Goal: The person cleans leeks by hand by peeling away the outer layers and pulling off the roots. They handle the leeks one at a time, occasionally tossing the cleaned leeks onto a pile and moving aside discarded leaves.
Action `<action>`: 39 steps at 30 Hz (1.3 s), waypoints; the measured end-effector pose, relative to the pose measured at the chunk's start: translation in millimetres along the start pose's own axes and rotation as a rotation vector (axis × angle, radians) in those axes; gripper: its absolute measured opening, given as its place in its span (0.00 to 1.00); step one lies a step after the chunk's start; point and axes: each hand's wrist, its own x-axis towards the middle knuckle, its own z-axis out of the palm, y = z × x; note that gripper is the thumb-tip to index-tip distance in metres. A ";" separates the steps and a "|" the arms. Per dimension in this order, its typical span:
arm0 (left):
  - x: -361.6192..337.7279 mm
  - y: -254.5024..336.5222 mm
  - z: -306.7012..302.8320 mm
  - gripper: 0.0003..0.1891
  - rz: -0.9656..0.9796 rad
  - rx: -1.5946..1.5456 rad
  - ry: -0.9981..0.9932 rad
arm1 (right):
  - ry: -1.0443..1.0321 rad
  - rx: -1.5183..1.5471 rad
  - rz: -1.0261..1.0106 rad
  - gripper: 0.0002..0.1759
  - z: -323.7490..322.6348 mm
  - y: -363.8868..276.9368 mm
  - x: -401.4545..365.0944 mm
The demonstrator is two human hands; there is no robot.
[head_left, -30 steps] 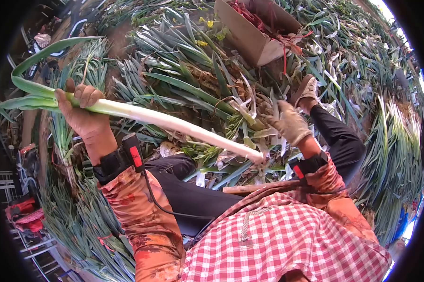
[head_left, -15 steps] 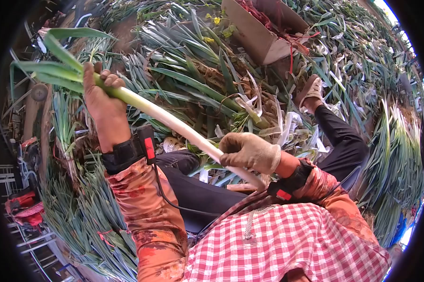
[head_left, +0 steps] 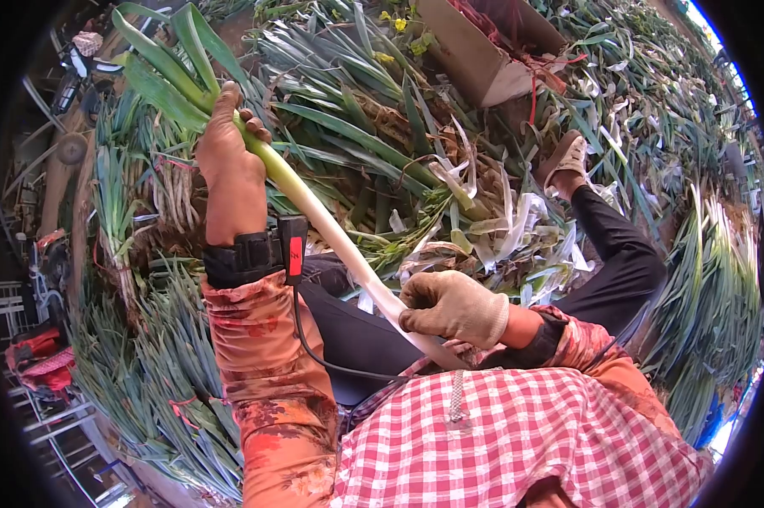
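A long leek [head_left: 329, 227] lies slantwise across my front, its green leaves fanned out at the upper left and its white end close to my checked apron. My left hand [head_left: 232, 165] is closed around the stalk just below the leaves. Lower down, my right hand [head_left: 456, 309], in a dirty work glove, has its fingers pinched together against the white part. The root end is partly hidden beneath that glove. Stripped leaves and pale peelings [head_left: 517, 229] lie in a heap beyond my hands.
A cardboard box [head_left: 466, 51] with red strips stands beyond the heap. Bundled leeks [head_left: 708, 288] lie at the right, and more leeks [head_left: 153, 364] at the left. My outstretched leg [head_left: 615, 245] borders the heap. A metal rack [head_left: 60, 432] is at the far left.
My left hand has moved right with the leek's leafy end, so the stalk slants more steeply. My right hand has shifted slightly down, still at the white part.
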 end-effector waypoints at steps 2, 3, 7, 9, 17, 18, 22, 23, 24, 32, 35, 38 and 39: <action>3.2 -2.1 0.7 0.10 -0.009 -0.014 0.004 | 0.012 0.013 0.023 0.08 1.0 -4.2 -5.0; 4.3 -2.1 1.8 0.11 -0.001 -0.020 0.054 | 0.067 -0.054 -0.092 0.07 1.5 -6.7 -8.4; 12.6 -1.5 0.7 0.11 0.057 0.020 0.139 | 0.213 -0.319 -0.735 0.08 0.0 -7.6 -7.5; 20.4 -0.7 -0.7 0.11 0.058 -0.020 0.188 | 0.166 -0.322 -0.738 0.08 -2.4 -11.1 -8.9; 35.4 15.7 -22.6 0.12 0.171 -0.073 0.176 | -0.072 -0.286 -0.575 0.05 -20.5 -0.7 -25.9; 35.4 18.0 -25.7 0.12 0.189 -0.079 0.144 | -0.126 -0.201 -0.415 0.04 -26.8 0.8 -29.3; 46.3 29.3 -47.2 0.11 0.294 -0.112 0.049 | -0.017 -0.329 -0.024 0.10 -50.8 44.5 -33.4; 55.4 36.4 -54.8 0.11 0.308 -0.078 0.072 | 0.021 -0.451 0.042 0.15 -61.6 79.7 -28.3; 52.2 41.1 -54.7 0.11 0.350 -0.037 0.105 | 0.061 -0.575 0.110 0.20 -74.3 107.6 -26.8; 25.2 32.8 -30.3 0.11 0.292 -0.072 0.109 | 0.665 -0.548 -0.127 0.19 -92.1 18.5 -31.7; -3.4 23.6 -9.8 0.11 0.280 -0.032 0.033 | 0.618 -0.815 -0.538 0.29 -69.8 8.4 11.2; -2.6 11.5 -4.3 0.12 0.222 -0.057 -0.072 | 0.141 -0.336 -0.180 0.21 -52.6 1.0 40.0; -0.5 10.9 0.8 0.12 0.176 -0.103 -0.122 | 0.129 -0.310 -0.209 0.19 -46.6 -1.2 44.4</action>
